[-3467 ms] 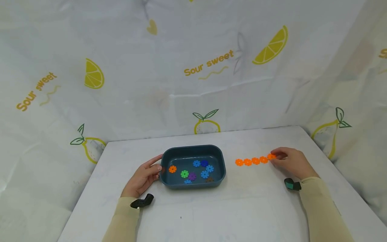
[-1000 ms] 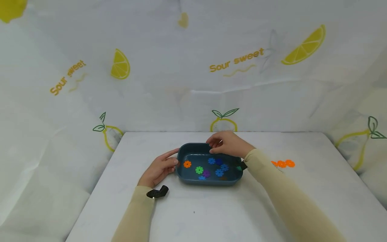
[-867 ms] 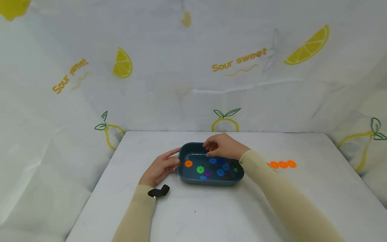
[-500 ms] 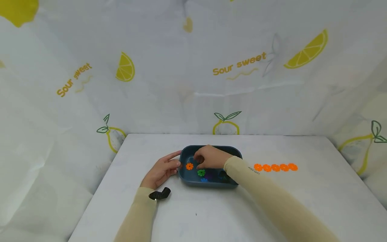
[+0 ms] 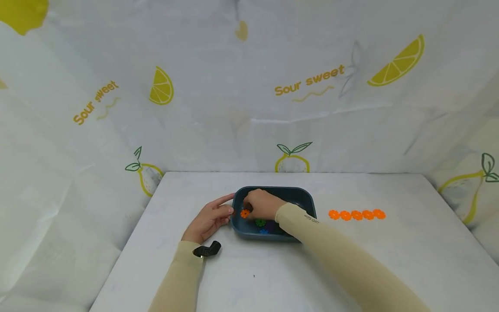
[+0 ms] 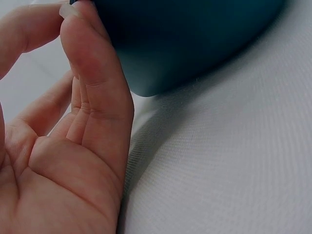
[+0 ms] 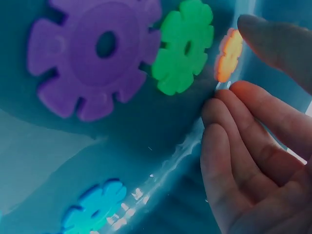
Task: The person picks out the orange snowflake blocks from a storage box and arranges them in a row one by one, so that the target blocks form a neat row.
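Note:
A dark blue-green rectangular tray (image 5: 273, 237) stands on the white table. My left hand (image 5: 207, 221) grips its left end, thumb and index finger at the rim; the left wrist view shows the thumb (image 6: 95, 63) against it. My right hand (image 5: 263, 205) reaches down into the tray's left part. Its thumb and fingers stand apart around an orange snowflake disc (image 7: 229, 56), and I see no firm pinch on it. Near the hand lie a green disc (image 7: 184, 47), a purple disc (image 7: 53, 44) and a light blue disc (image 7: 95, 209). The right hand and sleeve hide other discs.
Several orange discs (image 5: 356, 215) lie in a row on the table right of the tray. A black wrist camera (image 5: 207, 249) sits on the left wrist. Behind the table hangs a white cloth (image 5: 218, 130) printed with lemons.
From the row of orange discs, my right hand has moved left over the tray and lowered to its orange disc. The left hand stays at the tray's left end. The head view has shifted.

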Demonstrator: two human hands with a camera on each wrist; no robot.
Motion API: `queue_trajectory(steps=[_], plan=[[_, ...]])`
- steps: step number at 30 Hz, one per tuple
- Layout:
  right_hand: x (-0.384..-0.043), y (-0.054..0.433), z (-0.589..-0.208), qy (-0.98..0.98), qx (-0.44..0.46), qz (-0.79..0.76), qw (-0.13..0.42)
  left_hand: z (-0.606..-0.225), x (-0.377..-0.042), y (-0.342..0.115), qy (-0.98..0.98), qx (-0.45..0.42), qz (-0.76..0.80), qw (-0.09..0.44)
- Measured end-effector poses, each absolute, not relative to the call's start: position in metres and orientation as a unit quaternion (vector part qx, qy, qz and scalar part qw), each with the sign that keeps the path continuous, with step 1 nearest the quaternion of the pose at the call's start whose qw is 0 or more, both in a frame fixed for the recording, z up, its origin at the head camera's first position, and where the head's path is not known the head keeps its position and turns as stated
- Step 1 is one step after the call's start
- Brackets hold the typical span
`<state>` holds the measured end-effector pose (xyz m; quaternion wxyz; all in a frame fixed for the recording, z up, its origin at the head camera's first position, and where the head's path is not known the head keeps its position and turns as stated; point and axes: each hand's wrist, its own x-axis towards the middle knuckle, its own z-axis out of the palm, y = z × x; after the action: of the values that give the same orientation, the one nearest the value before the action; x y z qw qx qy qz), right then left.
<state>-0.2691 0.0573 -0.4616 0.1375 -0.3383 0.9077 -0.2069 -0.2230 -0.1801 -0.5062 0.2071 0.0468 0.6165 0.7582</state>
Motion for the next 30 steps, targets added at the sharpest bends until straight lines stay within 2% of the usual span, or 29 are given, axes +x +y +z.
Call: queue_trajectory(steps=[19, 30], plan=[[-0.265, 0.061, -0.451, 0.914, -0.321, -0.201, 0.143, -0.505, -0.226, -0.173, 0.609, 0.041, 0.763, 0.213], [-0.264, 0.075, -0.435, 0.906, -0.312, -0.251, 0.138, -0.512, -0.226, -0.180, 0.631, 0.027, 0.748, 0.202]])
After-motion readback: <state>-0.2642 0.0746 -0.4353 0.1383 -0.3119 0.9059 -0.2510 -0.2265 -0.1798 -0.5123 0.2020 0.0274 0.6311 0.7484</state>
